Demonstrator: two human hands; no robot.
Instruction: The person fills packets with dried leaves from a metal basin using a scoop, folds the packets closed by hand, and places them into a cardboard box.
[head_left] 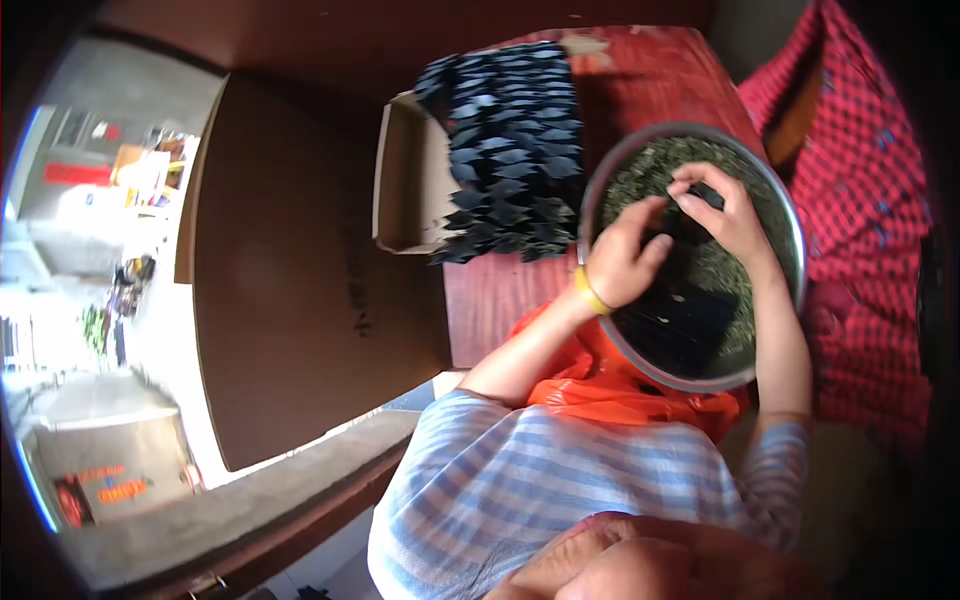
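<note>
Where the hands sit in view: within the outline of the metal basin, near each other, backs largely toward the camera.
Right hand: fingers bent inward, thumb reaching toward the other hand; a dark patch lies by the fingertips, and whether the grip is clamped on a piece or merely curled cannot be made out.
Left hand: fingers bent, thumb a little apart from them; whether that grip is closed on anything is likewise too unclear to say.
Yellow band: around the left wrist.
Green flakes: spread inside the basin, showing around and beyond the hands.
Black sheet-like thing: inside the basin, on the side nearer the person, over part of the flakes.
Metal basin: round, bright-rimmed, in front of the person.
Orange plastic: bunched between basin and person.
Dark pointed pieces: laid in close overlapping rows, left of the basin.
Tabletop: reddish, under the rows.
Open cardboard box: just left of the rows, which hide part of it.
Red checked cloth: right of the basin.
Large brown cardboard panel: farther left, with dark markings.
</note>
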